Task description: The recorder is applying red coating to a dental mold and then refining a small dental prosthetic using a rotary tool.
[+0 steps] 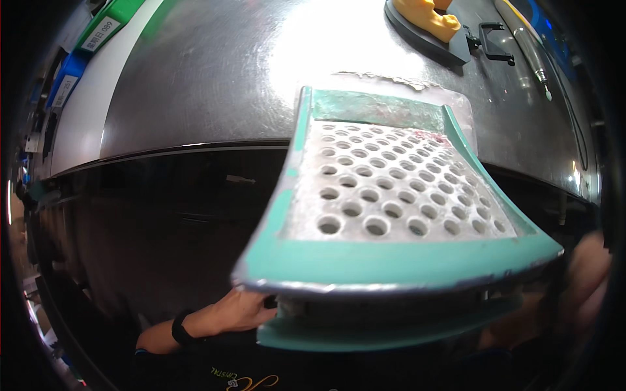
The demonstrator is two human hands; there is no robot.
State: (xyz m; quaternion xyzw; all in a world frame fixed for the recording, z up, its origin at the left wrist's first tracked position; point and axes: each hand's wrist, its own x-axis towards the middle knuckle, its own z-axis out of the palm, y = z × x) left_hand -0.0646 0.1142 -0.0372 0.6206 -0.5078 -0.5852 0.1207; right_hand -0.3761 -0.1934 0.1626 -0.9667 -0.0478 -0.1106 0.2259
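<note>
A perforated grey-white plate (391, 189) in a teal frame (391, 264), dusted with white powder, fills the middle and stands out from the bench edge close to me. It looks like the grille of a bench dust extractor. My left hand (244, 309), below a black wristband (180, 328), is at the frame's lower left corner. Its fingers are mostly hidden behind the frame, so its grip does not show. Off the frame's right end, my right hand (585, 277) is dark and smeared; its fingers cannot be made out.
On the metal bench (195, 85) a yellow model (427, 18) sits on a black hinged base (430, 44). Right of it lies a corded rotary handpiece (528, 49) with a pale green tip. Green (111, 26) and blue (67, 78) labelled bins line the far left.
</note>
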